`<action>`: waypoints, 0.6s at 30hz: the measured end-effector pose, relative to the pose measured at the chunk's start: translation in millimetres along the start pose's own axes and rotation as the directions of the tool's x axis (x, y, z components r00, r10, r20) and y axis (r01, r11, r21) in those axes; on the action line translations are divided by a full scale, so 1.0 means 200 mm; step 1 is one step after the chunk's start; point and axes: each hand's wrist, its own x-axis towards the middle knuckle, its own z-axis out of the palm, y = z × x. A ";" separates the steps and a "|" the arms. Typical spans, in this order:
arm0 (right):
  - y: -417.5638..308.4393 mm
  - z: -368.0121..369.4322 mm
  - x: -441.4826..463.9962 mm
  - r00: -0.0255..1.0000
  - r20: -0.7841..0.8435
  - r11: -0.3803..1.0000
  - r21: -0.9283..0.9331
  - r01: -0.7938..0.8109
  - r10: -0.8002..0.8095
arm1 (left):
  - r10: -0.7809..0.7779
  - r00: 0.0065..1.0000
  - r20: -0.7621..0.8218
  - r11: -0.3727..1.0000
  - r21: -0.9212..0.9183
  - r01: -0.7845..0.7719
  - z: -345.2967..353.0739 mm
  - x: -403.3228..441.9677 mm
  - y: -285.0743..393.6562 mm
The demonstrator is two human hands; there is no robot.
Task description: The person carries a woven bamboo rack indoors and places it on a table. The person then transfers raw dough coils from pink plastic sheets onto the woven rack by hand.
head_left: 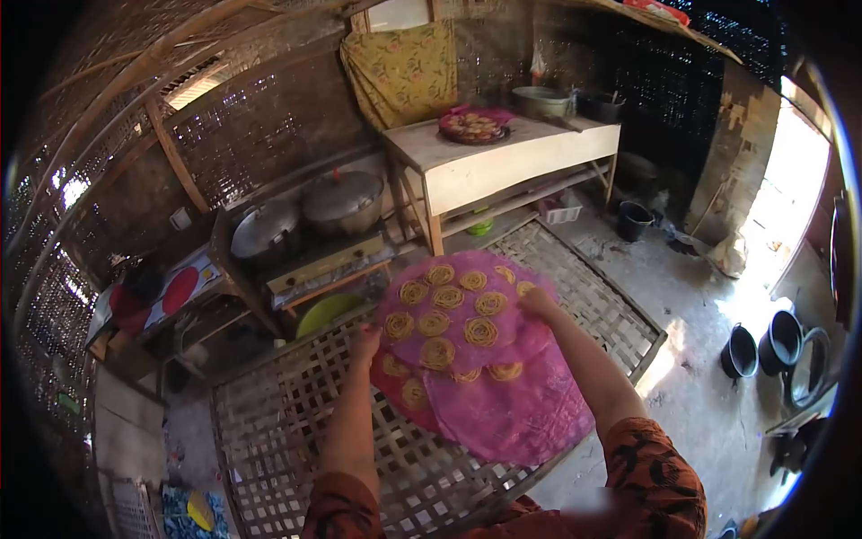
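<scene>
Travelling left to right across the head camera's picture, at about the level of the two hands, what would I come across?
Green basin → left hand → yellow noodle-like coils → right hand → one black bucket → another black bucket.

no readable text, no legible numbers

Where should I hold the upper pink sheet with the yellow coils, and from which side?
Grip the upper pink sheet at its opposite left and right edges, coming in from both sides, where the left hand and right hand are. Yellow coils cover its middle, so a grip there would likely disturb them; being broad, it probably needs both sides held to stay level.
</scene>
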 end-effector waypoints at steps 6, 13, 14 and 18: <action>-0.44 -0.36 -0.03 0.963 0.179 0.480 0.875 -0.061 -0.204 | 0.041 0.998 -0.037 0.986 0.161 -0.034 0.05 0.10 0.06; -0.25 -0.72 0.08 0.975 0.071 0.619 0.781 0.075 -0.209 | 0.173 0.981 -0.082 0.908 -0.373 -0.191 0.07 0.00 0.36; -0.15 -0.73 0.09 0.982 0.087 0.623 0.781 0.038 -0.168 | 0.215 0.974 -0.076 0.899 -0.375 -0.227 0.12 -0.02 0.37; 0.46 -0.44 0.22 0.971 0.237 0.717 0.673 -0.180 0.021 | 0.073 0.977 0.199 0.997 -0.047 -0.065 0.40 0.03 0.16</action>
